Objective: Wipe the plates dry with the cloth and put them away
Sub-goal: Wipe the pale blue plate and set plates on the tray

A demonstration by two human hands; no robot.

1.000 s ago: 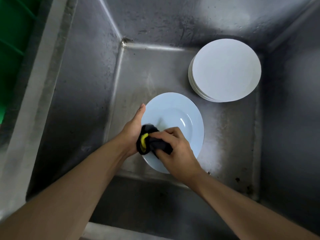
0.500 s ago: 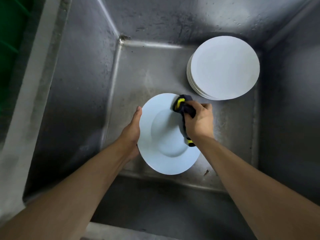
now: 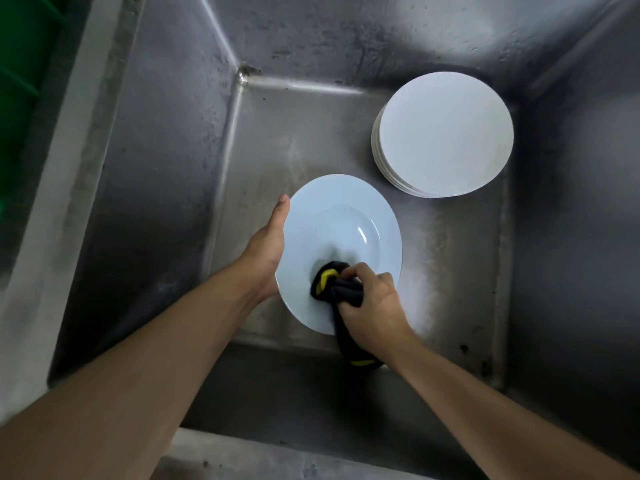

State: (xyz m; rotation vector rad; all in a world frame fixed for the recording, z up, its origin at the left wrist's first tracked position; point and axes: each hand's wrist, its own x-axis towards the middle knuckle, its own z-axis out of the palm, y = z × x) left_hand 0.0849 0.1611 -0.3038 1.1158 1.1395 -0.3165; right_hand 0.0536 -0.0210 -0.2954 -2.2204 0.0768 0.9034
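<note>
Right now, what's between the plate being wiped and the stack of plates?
Nothing: in the head view only bare sink floor separates the held plate from the stack.

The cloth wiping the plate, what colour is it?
The cloth is black with yellow trim, seen best in the head view.
</note>
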